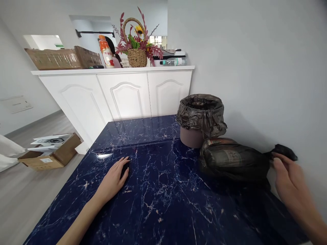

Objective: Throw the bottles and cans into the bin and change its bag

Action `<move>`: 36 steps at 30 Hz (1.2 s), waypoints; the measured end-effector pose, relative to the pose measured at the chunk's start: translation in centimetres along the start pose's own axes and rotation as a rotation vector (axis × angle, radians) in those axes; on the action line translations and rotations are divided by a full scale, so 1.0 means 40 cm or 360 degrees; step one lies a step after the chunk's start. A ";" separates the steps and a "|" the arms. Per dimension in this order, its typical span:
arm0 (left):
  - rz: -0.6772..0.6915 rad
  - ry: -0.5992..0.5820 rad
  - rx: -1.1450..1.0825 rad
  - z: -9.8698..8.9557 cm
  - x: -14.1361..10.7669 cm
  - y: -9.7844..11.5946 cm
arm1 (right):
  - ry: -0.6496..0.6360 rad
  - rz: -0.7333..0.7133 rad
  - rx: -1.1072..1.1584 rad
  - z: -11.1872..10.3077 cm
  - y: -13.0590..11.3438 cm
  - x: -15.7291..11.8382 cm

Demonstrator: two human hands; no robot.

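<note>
A full dark rubbish bag (pixel 233 160) lies on its side on the dark blue marble table (pixel 158 200), near the right wall. My right hand (pixel 287 178) pinches its twisted black neck (pixel 284 151) at the bag's right end. Just behind the bag stands a small round bin (pixel 199 120) lined with a dark bag folded over its rim. My left hand (pixel 113 180) rests flat on the table top to the left, palm down, fingers slightly apart, holding nothing.
A white cabinet (pixel 122 92) stands beyond the table, carrying a wicker flower basket (pixel 136 46), bottles and woven trays. A cardboard box with papers (pixel 49 151) sits on the wooden floor at left. A grey wall runs close along the table's right side.
</note>
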State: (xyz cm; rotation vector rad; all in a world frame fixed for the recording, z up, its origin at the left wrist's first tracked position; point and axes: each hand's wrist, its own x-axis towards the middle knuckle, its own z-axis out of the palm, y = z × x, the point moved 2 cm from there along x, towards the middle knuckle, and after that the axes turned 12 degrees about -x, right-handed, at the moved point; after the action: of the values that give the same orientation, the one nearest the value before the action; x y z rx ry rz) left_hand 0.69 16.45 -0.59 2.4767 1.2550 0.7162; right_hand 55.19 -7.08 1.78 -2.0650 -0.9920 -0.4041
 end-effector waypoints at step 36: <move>0.0498 0.0228 -0.0212 0.008 -0.031 0.186 | -0.0848 -0.1220 0.0642 0.228 -0.540 -0.224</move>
State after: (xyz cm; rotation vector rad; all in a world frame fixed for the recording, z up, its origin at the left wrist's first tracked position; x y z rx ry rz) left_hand 5.25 11.10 2.11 2.5746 0.8363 1.0336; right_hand 32.43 3.55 2.15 -1.3822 -2.0064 -0.0036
